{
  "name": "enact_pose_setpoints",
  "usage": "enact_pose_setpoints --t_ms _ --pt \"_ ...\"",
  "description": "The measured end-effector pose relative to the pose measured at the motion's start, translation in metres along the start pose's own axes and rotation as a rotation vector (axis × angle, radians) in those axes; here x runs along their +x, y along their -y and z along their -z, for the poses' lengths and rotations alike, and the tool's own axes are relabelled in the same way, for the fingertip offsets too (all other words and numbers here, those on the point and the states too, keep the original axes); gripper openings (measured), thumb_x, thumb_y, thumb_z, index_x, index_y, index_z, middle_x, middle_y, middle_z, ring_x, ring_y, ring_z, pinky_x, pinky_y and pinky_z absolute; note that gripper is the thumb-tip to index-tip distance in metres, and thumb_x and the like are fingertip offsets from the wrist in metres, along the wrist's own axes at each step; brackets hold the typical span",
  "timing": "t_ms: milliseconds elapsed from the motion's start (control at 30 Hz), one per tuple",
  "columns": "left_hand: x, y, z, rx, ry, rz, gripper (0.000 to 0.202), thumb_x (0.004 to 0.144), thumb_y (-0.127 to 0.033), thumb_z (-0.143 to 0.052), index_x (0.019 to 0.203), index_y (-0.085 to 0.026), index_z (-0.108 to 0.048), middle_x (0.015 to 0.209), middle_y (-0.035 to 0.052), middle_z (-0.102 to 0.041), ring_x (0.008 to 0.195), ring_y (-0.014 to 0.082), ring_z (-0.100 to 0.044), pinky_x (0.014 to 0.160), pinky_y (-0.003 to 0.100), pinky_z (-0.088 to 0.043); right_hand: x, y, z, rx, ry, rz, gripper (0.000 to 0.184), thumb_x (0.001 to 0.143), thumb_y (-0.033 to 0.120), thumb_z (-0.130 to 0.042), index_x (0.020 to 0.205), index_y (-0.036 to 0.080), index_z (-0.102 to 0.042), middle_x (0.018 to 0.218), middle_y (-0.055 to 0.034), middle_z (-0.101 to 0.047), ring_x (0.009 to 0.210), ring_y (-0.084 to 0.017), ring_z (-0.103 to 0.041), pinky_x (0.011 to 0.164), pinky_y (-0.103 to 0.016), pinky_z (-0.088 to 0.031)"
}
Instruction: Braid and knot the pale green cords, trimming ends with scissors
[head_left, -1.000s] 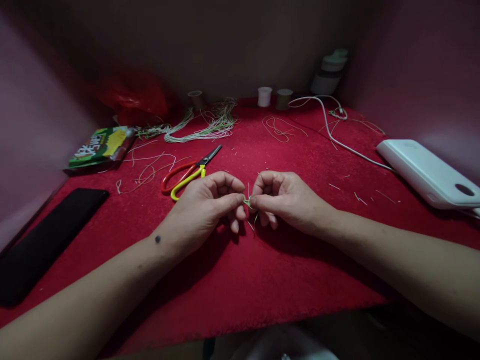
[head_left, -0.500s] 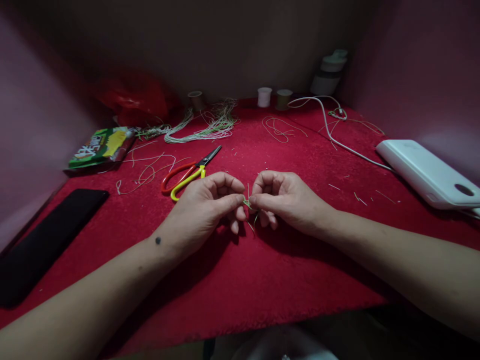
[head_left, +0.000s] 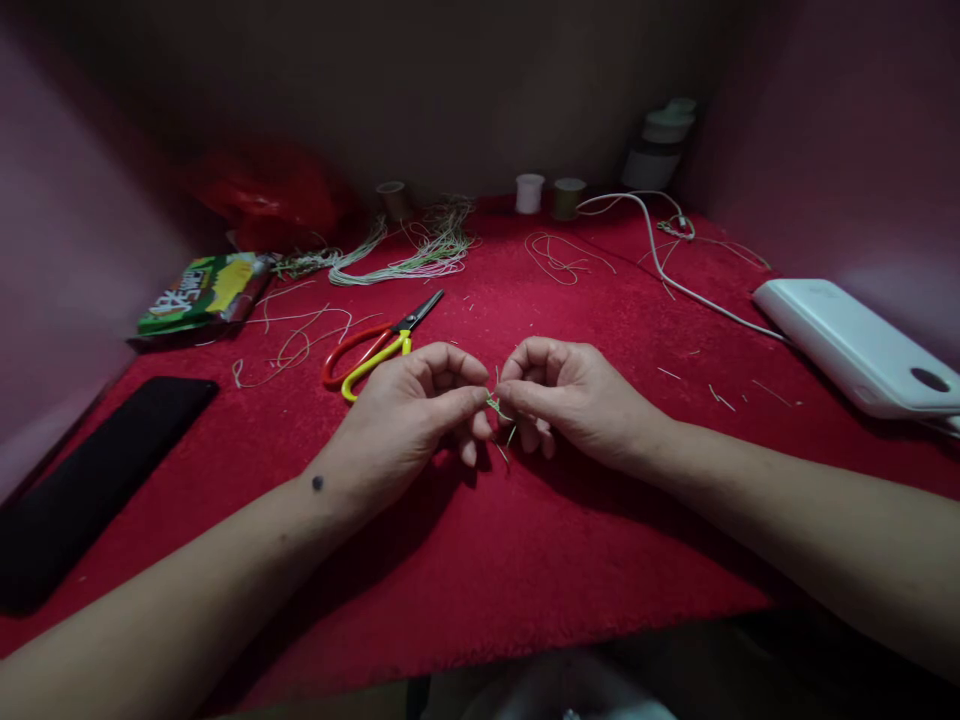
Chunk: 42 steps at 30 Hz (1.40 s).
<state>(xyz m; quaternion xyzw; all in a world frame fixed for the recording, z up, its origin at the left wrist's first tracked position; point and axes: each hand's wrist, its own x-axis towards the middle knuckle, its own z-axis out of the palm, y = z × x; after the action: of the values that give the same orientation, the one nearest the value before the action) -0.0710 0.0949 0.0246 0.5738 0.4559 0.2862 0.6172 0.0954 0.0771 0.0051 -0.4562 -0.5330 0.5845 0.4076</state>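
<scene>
Between my fingertips is a small piece of knotted green cord (head_left: 494, 403), with short loose ends sticking up and hanging below. My left hand (head_left: 442, 395) pinches it from the left with thumb and forefinger. From the right, my right hand (head_left: 551, 390) closes thumb and forefinger at the cord's other side; the exact grip is partly hidden by the fingers. Just behind my left hand lies a pair of scissors (head_left: 386, 350) with one red and one yellow handle, blades pointing away to the right.
On the red cloth (head_left: 525, 570) lie a black case (head_left: 105, 480), a green snack packet (head_left: 206, 292), a bundle of pale threads (head_left: 412, 262) and loose cord (head_left: 566, 262). Thread spools (head_left: 529, 195) and a bottle (head_left: 660, 145) stand behind. A white power bank (head_left: 855, 345) with a cable (head_left: 675, 285) is right.
My right fingertips have shifted very slightly up and away from the knotted cord, so a little more of it shows. My left hand stays in place.
</scene>
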Motion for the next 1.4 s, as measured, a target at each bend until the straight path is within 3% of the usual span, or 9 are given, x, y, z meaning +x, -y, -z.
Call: enact_pose_setpoints --t_ms 200,300,400,533,767,933,1133,1267,1400 --pt "-0.001 -0.001 -0.001 -0.002 -0.033 -0.023 0.011 0.081 -0.019 -0.061 0.087 -0.017 -0.052 0.057 -0.003 -0.063 0.041 0.0104 -0.058 0.039 0.019 -0.042 0.0 0.004 -0.001 0.019 -0.052 -0.059 0.011 0.083 0.02 -0.058 0.092 0.013 -0.055 0.059 0.0018 -0.06 0.04 -0.008 -0.054 0.032 -0.016 -0.041" --pt "-0.002 -0.002 -0.002 -0.021 -0.054 -0.031 0.011 0.081 -0.018 -0.06 0.088 -0.018 -0.051 0.058 -0.0028 -0.063 0.042 0.0103 -0.058 0.037 0.018 -0.04 -0.001 0.006 0.0 -0.045 -0.024 -0.062 0.01 0.084 0.02 -0.057 0.082 0.011 -0.06 0.057 -0.0001 -0.06 0.041 -0.007 -0.053 0.034 -0.015 -0.04" --pt "-0.002 -0.002 -0.004 -0.039 -0.072 -0.042 0.012 0.08 -0.016 -0.06 0.087 -0.018 -0.05 0.058 -0.0029 -0.063 0.042 0.0105 -0.058 0.036 0.017 -0.039 -0.002 0.007 0.0 -0.108 0.035 -0.054 0.024 0.087 0.025 -0.053 0.069 0.011 -0.06 0.051 0.0002 -0.057 0.038 -0.005 -0.049 0.034 -0.014 -0.038" --pt "-0.002 0.0 -0.006 -0.017 -0.059 -0.068 0.012 0.08 -0.016 -0.06 0.086 -0.018 -0.049 0.055 -0.0039 -0.062 0.039 0.0106 -0.058 0.036 0.018 -0.041 -0.001 0.003 -0.001 -0.091 0.052 -0.025 0.022 0.084 0.031 -0.058 0.078 0.011 -0.062 0.061 -0.0019 -0.063 0.041 -0.006 -0.052 0.035 -0.015 -0.041" --pt "-0.003 -0.002 -0.008 0.014 -0.061 -0.072 0.013 0.08 -0.012 -0.058 0.087 -0.017 -0.049 0.054 -0.0028 -0.063 0.038 0.012 -0.058 0.036 0.02 -0.045 -0.002 0.001 -0.004 -0.065 0.023 -0.021 0.008 0.08 0.018 -0.06 0.075 0.011 -0.062 0.061 -0.0018 -0.064 0.039 -0.005 -0.051 0.034 -0.014 -0.04" --pt "-0.004 -0.003 -0.009 0.115 -0.089 -0.085 0.012 0.079 -0.011 -0.058 0.088 -0.016 -0.052 0.053 -0.0027 -0.061 0.04 0.0132 -0.06 0.036 0.02 -0.045 -0.004 0.001 -0.005 -0.114 -0.013 -0.03 0.01 0.08 0.018 -0.059 0.074 0.011 -0.062 0.053 0.0007 -0.059 0.037 -0.005 -0.048 0.031 -0.014 -0.037" --pt "-0.005 0.007 -0.008 0.402 -0.159 -0.358 0.013 0.075 -0.009 -0.057 0.086 -0.017 -0.055 0.065 -0.0023 -0.061 0.051 0.0097 -0.059 0.045 0.019 -0.046 -0.003 0.003 -0.007 -0.13 -0.04 -0.042 0.01 0.075 0.005 -0.053 0.072 0.012 -0.059 0.05 0.0032 -0.057 0.037 -0.004 -0.047 0.032 -0.012 -0.037" --pt "-0.005 0.013 -0.007 0.574 -0.201 -0.493 0.021 0.075 -0.007 -0.054 0.093 -0.018 -0.053 0.071 -0.0024 -0.06 0.06 0.0102 -0.059 0.056 0.022 -0.048 -0.003 0.003 -0.007 -0.12 -0.034 -0.035 0.01 0.073 0.004 -0.052 0.072 0.013 -0.057 0.05 0.0037 -0.057 0.037 -0.005 -0.048 0.032 -0.012 -0.037" --pt "-0.004 0.016 -0.006 0.714 -0.193 -0.592 0.028 0.073 -0.003 -0.05 0.096 -0.019 -0.051 0.071 -0.0037 -0.058 0.06 0.0092 -0.056 0.057 0.022 -0.045 -0.003 0.002 -0.006 -0.119 -0.01 -0.029 0.009 0.072 0.006 -0.052 0.072 0.013 -0.056 0.051 0.004 -0.057 0.036 -0.005 -0.047 0.032 -0.013 -0.037"
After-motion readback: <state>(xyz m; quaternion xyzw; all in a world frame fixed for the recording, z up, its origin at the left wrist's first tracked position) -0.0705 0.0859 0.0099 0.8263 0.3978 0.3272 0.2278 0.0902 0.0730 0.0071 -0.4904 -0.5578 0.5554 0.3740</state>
